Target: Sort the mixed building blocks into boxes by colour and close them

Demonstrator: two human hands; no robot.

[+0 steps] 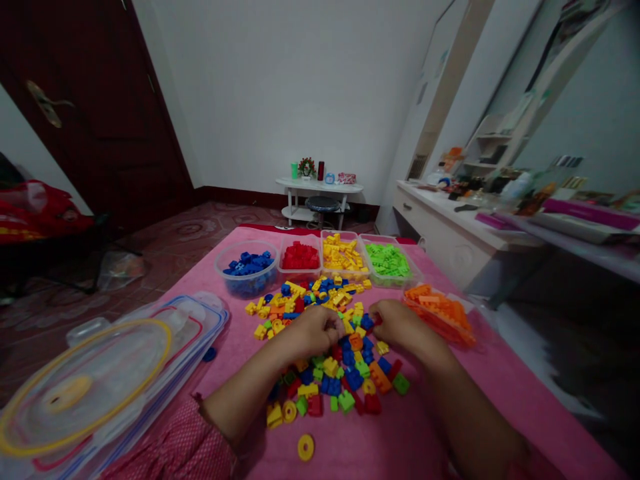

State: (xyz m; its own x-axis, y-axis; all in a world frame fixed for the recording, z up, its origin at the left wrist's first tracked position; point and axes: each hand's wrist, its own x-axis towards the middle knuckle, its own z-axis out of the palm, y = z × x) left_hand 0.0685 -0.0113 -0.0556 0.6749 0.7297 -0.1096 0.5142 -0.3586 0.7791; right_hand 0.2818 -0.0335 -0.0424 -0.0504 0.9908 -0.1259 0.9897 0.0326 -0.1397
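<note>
A mixed pile of toy building bricks (354, 379) in blue, yellow, red, green and orange lies on the pink cloth. Over its middle, my left hand (320, 328) has its fingers curled together; anything inside them is hidden. My right hand (394, 321) is at the pile's right side, fingertips pinched beside a blue brick (367, 323). A bit of red shows at those fingertips, too small to name. Behind the pile stand tubs of sorted bricks: blue bricks (247, 264), red bricks (300, 256), yellow bricks (344, 253) and light green bricks (387, 260).
To the right, a clear container holds orange bricks (440, 310). Stacked lids (115, 373) cover the table's left side. One yellow ring (306, 447) lies near the front, and a blue round piece (209, 355) sits beside the lids. A cluttered dresser (450, 220) stands beyond the table's right.
</note>
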